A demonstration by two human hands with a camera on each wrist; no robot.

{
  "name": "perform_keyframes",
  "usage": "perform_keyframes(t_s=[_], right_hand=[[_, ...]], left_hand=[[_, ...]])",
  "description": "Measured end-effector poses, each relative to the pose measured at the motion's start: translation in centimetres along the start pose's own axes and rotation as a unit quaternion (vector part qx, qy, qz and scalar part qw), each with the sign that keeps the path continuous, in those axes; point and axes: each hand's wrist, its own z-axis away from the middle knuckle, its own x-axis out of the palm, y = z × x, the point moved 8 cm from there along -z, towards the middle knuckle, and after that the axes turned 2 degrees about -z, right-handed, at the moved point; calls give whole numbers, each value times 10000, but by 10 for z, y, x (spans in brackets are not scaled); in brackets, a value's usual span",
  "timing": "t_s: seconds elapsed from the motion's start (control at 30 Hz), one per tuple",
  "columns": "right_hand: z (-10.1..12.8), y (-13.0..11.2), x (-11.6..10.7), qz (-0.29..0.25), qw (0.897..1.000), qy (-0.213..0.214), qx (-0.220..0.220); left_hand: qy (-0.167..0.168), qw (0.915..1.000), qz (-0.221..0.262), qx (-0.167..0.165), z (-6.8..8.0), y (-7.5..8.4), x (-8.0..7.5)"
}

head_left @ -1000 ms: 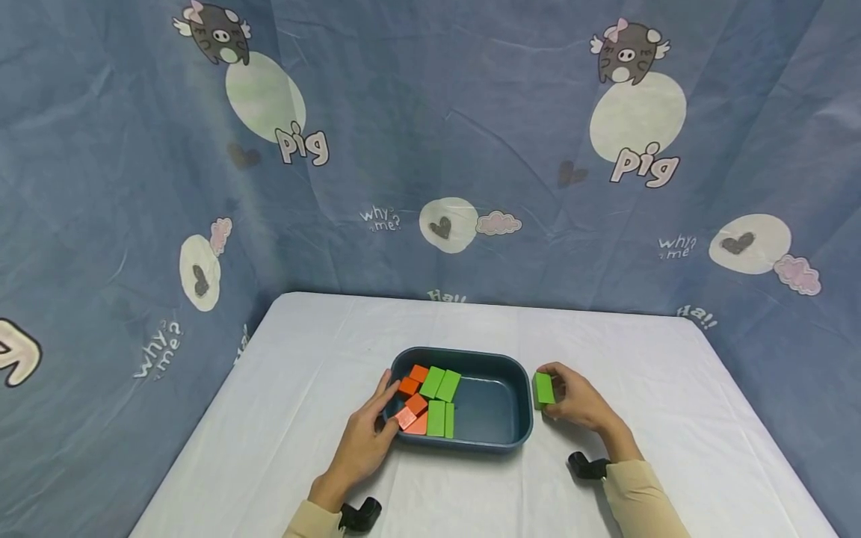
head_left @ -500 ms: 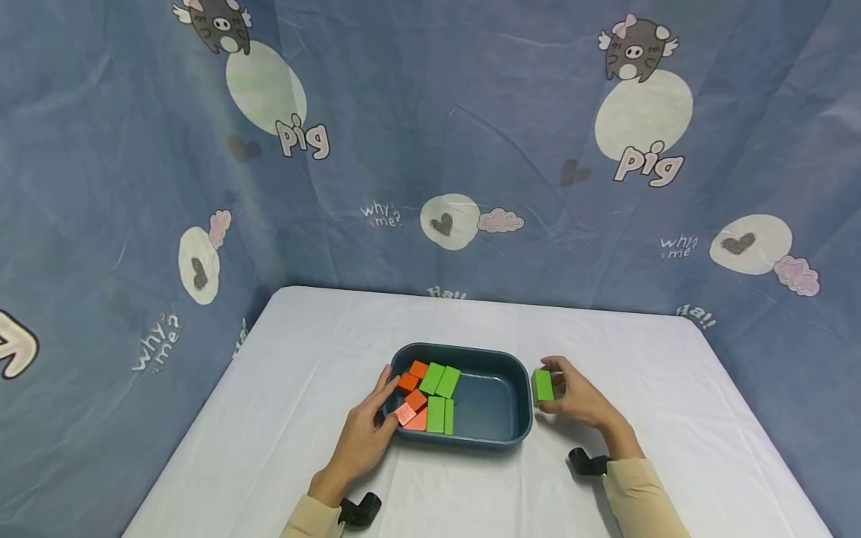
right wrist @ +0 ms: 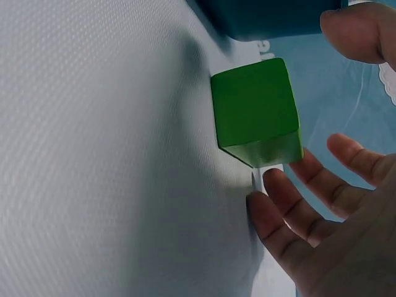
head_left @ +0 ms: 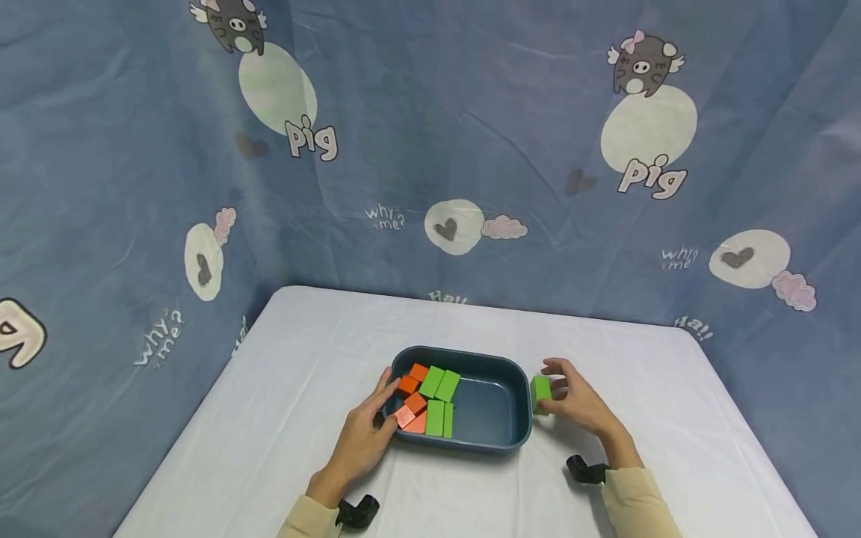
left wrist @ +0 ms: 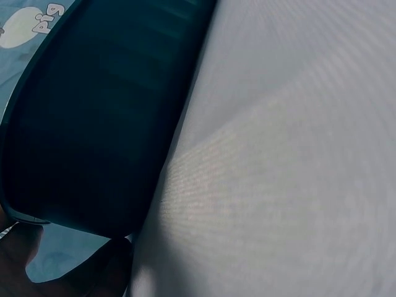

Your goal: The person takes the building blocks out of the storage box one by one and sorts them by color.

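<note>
A dark blue rectangular tray (head_left: 494, 446) lies on the white table. In its left part are green blocks (head_left: 436, 417) and red-orange blocks (head_left: 415, 403). My left hand (head_left: 361, 441) rests its fingertips and thumb against the tray's left end; the left wrist view shows them touching the outer wall. Just outside the tray's right end, another green block (head_left: 541, 394) stands on the cloth. Around it my right hand (head_left: 580, 400) is spread; in the right wrist view the thumb (right wrist: 356, 31) is away from the block (right wrist: 257, 105) and the fingers lie close beside it, loosely bent.
A white cloth (head_left: 269, 448) covers the table. Behind it hangs a blue curtain (head_left: 377, 149) with pig prints. Black wrist devices (head_left: 359, 512) sit on both wrists, below beige sleeves.
The green block in my right hand has shifted slightly toward the tray and stands on the table. The thumb and fingers have loosened from it. My left hand stays at the tray.
</note>
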Motion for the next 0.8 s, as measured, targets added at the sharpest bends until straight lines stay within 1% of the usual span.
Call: perform_keyframes(t_s=[0.07, 0.13, 0.27, 0.5, 0.8], right_hand=[[1, 0, 0, 34, 10000, 37, 28], [2, -1, -1, 88, 9999, 94, -39], [2, -9, -6, 178, 9992, 244, -280], [-2, -29, -12, 356, 9964, 351, -683], [-7, -57, -7, 389, 9931, 320, -1061]], left_hand=[[-25, 10000, -16, 13, 1, -1, 1], [-46, 10000, -38, -1, 1, -2, 1], [-40, 10000, -70, -10, 1, -3, 0], [-3, 10000, -50, 46, 0, -3, -1], [-34, 10000, 47, 8, 0, -5, 0]])
